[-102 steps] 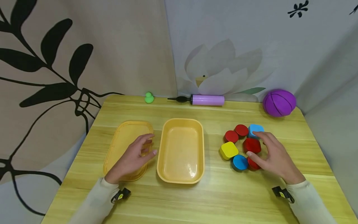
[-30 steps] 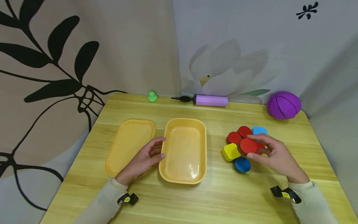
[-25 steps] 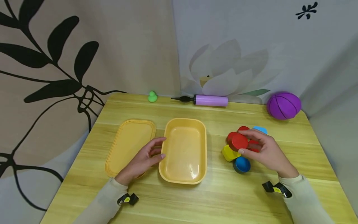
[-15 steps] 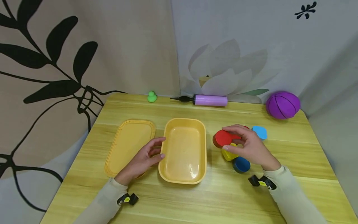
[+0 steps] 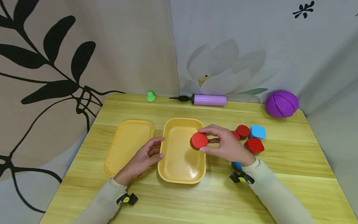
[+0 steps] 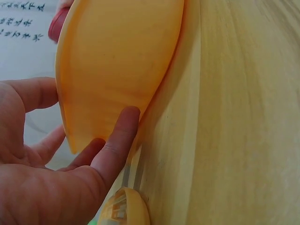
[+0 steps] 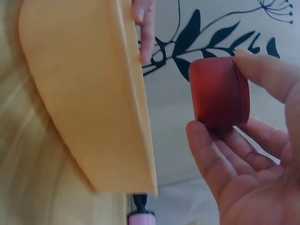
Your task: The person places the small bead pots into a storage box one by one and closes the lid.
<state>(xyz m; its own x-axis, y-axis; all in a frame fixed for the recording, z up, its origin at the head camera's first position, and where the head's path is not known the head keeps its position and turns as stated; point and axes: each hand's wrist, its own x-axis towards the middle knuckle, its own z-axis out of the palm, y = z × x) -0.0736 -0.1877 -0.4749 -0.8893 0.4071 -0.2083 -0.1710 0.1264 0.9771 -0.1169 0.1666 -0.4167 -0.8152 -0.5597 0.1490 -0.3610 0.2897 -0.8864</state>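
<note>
My right hand (image 5: 227, 143) pinches a small round red tin (image 5: 199, 141) between thumb and fingertips, above the right side of the yellow plastic box (image 5: 176, 165). A seam runs near one end of the red tin (image 7: 215, 93) in the right wrist view. With relaxed fingers, my left hand (image 5: 142, 160) touches the box's left wall; in the left wrist view the thumb (image 6: 123, 126) lies against the outer side of that wall. The matching yellow lid (image 5: 131, 137) lies flat on the table, partly under the left hand.
Right of the box are two round red tins (image 5: 242, 132), a blue square one (image 5: 257, 132), a red angular one (image 5: 254, 145) and a round blue one (image 5: 237, 166), partly hidden. At the back lie a green figure (image 5: 150, 96), a purple pump (image 5: 209, 100) and a purple ball (image 5: 281, 104).
The right hand has picked a round red tin from the group and carried it left over the box. The left hand has moved right from over the lid to the box's wall.
</note>
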